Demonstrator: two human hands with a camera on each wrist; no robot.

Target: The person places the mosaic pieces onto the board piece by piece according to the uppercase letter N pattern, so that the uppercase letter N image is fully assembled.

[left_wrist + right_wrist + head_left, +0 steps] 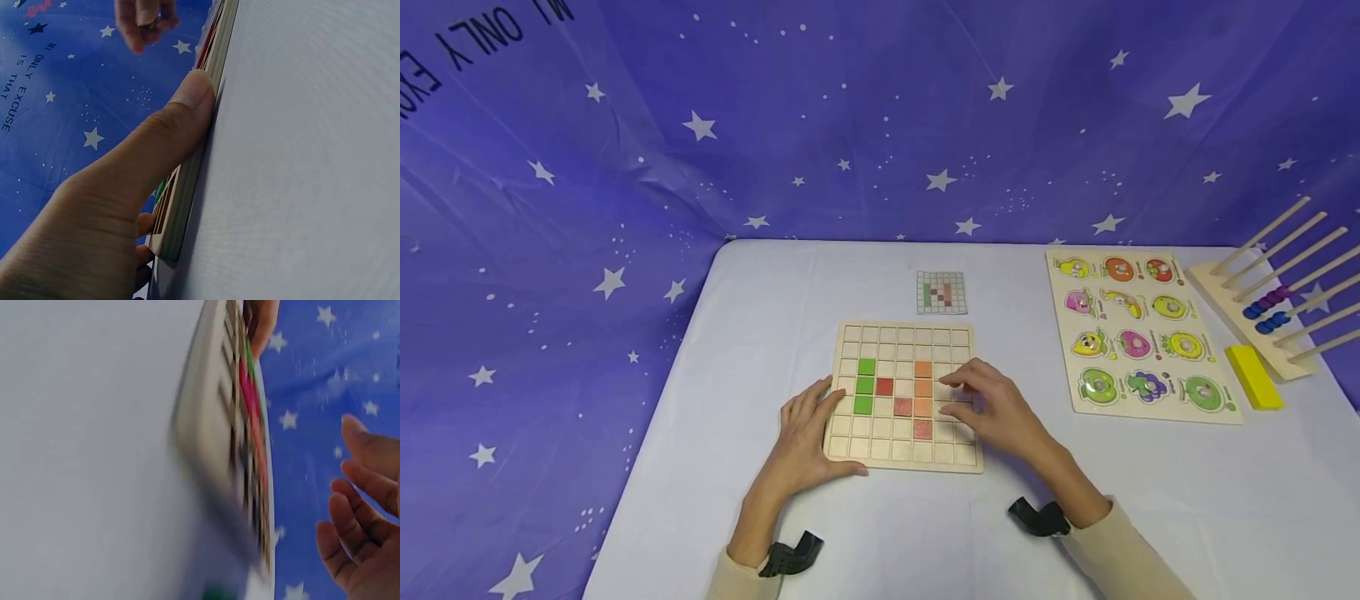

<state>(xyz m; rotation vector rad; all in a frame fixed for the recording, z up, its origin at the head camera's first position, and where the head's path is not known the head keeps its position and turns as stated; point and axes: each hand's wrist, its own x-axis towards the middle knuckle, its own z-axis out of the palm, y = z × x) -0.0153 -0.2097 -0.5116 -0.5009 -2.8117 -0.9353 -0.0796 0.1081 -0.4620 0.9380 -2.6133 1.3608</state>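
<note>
A wooden grid board lies on the white table in front of me. It holds three green tiles, a diagonal of red and pink tiles and a column of orange tiles. My left hand rests on the board's near left corner, fingers flat on the left side. Its thumb presses along the board's front edge. My right hand hovers over the board's right side. Its fingers are loosely spread and hold nothing visible beside the board.
A small pattern card lies just beyond the board. To the right are a fruit peg puzzle, a yellow block and a wooden rod rack with blue and purple beads. Blue starry cloth hangs behind and to the left.
</note>
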